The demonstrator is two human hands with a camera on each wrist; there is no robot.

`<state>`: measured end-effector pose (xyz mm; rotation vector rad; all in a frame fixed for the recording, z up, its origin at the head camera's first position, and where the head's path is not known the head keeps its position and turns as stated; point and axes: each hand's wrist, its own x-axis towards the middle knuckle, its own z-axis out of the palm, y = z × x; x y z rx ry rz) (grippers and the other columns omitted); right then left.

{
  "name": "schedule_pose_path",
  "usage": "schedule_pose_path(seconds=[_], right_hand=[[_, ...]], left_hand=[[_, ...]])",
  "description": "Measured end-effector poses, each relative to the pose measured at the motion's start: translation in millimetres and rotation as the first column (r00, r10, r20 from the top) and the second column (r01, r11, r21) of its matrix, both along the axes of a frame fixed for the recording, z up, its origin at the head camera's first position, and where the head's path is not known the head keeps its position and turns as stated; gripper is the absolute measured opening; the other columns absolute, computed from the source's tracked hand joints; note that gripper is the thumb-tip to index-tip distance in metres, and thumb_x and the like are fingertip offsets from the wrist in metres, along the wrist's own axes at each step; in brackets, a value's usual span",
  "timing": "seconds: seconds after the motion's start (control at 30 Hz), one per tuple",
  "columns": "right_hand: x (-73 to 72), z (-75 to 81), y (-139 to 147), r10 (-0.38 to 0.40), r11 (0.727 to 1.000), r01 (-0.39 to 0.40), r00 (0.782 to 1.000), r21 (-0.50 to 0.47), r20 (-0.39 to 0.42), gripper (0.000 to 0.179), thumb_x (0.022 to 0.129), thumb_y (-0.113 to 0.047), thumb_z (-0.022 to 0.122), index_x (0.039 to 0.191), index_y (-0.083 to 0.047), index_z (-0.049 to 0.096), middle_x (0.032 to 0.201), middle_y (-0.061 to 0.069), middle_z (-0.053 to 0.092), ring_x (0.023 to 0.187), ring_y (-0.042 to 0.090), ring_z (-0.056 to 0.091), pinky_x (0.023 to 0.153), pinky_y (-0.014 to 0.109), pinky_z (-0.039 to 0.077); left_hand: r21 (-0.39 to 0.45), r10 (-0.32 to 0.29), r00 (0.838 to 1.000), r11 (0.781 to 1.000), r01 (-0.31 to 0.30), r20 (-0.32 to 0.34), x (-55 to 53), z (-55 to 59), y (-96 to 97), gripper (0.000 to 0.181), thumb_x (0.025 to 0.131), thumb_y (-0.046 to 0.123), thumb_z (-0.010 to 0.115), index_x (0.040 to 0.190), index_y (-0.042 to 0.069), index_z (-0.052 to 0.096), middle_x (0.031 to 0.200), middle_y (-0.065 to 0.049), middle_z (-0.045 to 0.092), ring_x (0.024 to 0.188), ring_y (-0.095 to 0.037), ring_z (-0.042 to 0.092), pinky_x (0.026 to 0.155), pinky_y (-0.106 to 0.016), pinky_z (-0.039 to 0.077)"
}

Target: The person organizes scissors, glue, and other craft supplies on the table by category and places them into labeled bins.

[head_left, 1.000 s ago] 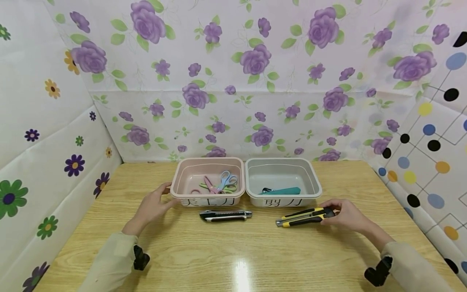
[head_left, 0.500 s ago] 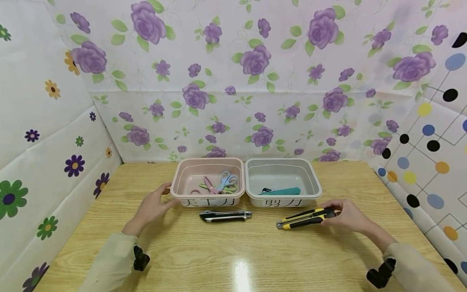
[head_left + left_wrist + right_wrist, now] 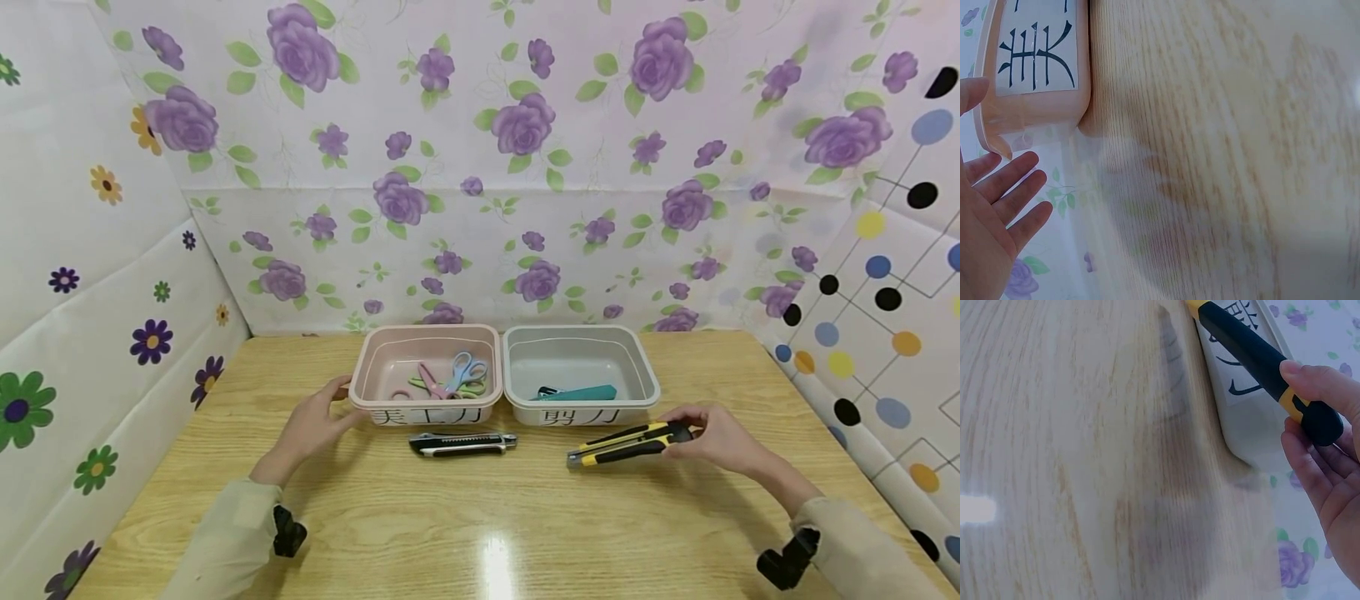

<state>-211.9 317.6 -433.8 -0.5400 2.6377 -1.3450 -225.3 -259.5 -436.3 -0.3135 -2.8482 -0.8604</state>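
My right hand pinches the butt end of a yellow-and-black utility knife between thumb and fingers. In the right wrist view the utility knife slants in front of the labelled grey bin. My left hand is at the left front corner of the pink bin, its fingers spread and fairly straight in the left wrist view, fingertips right at the rim. A black-and-white utility knife lies on the table before the pink bin.
Pink, blue and green scissors lie in the pink bin. The grey bin beside it holds a teal utility knife and a small dark item. Both stand on a wooden table, with a flowered sheet behind.
The tip of the yellow-and-black utility knife dips slightly, then rises again, still in my right hand. My left hand stays in place at the pink bin.
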Motion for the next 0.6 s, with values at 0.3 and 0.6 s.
schedule_pose_path(seconds=[0.3,0.6], right_hand=[[-1.0,10.8,-2.4,-0.024,1.000,0.023,1.000,0.007,0.007,0.044,0.068,-0.018,0.080,0.105,-0.001,0.063,0.097,0.015,0.060,0.075,0.014,0.058,0.059,0.028,0.052],[-3.8,25.6,-7.5,-0.013,1.000,0.013,1.000,-0.009,-0.008,0.045,0.070,-0.018,0.079,0.108,-0.001,0.062,0.102,0.016,0.059,0.076,0.014,0.060,0.059,0.030,0.053]], left_hand=[[0.005,0.006,1.000,1.000,-0.006,0.015,1.2,1.2,0.8,0.072,0.084,0.049,0.058,0.135,0.004,0.038,0.117,-0.020,0.058,0.110,-0.040,0.051,0.087,-0.057,0.039],[0.000,0.000,1.000,1.000,0.000,0.001,1.8,1.5,0.7,0.070,0.084,0.047,0.059,0.134,0.003,0.039,0.116,-0.021,0.058,0.108,-0.040,0.052,0.087,-0.057,0.040]])
